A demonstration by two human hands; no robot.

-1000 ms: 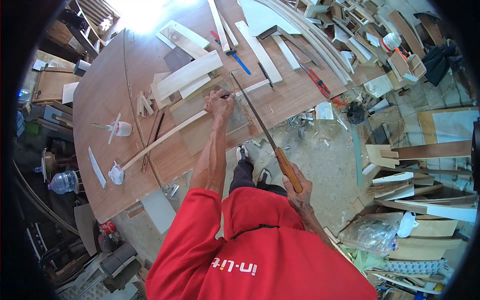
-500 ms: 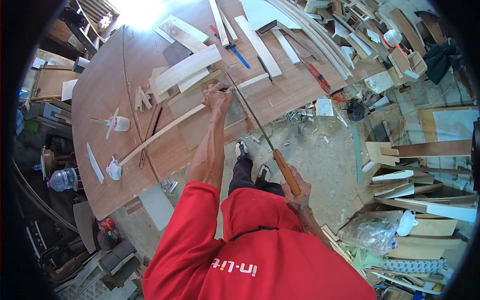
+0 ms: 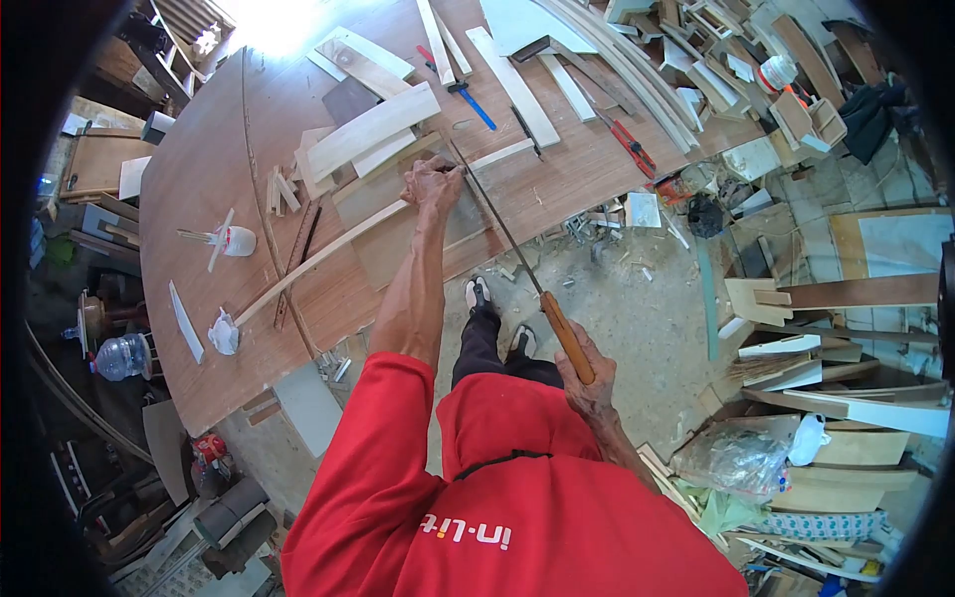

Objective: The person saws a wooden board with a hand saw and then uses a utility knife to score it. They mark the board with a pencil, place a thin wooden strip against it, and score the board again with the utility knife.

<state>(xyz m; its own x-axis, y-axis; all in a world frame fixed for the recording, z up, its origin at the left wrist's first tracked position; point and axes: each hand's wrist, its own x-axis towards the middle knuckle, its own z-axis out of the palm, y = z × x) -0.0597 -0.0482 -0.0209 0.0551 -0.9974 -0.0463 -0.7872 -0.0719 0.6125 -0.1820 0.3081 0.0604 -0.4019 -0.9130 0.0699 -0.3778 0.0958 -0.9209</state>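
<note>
My right hand [image 3: 589, 383] grips the wooden handle of a handsaw [image 3: 515, 249], whose thin blade slants up and away toward the table. The blade's far end lies across a long, narrow wood strip [image 3: 333, 249]. Close to the left of the blade, my left hand [image 3: 435, 185] is closed around the strip, pressing it down over flat boards [image 3: 373, 254]. The strip runs from the near left of the table to beyond the blade. Whether the teeth have cut into the wood is too small to tell.
The brown worktable [image 3: 199, 189] carries pale planks [image 3: 373, 129], a blue bar clamp [image 3: 473, 104], a red clamp [image 3: 634, 149], a steel square [image 3: 532, 52] and a white cup [image 3: 237, 241]. Wood offcuts [image 3: 796, 348] crowd the right side. Scraps litter the floor [image 3: 637, 308].
Both hands, the saw and the strip keep almost the same places. The whole view has shifted very slightly.
</note>
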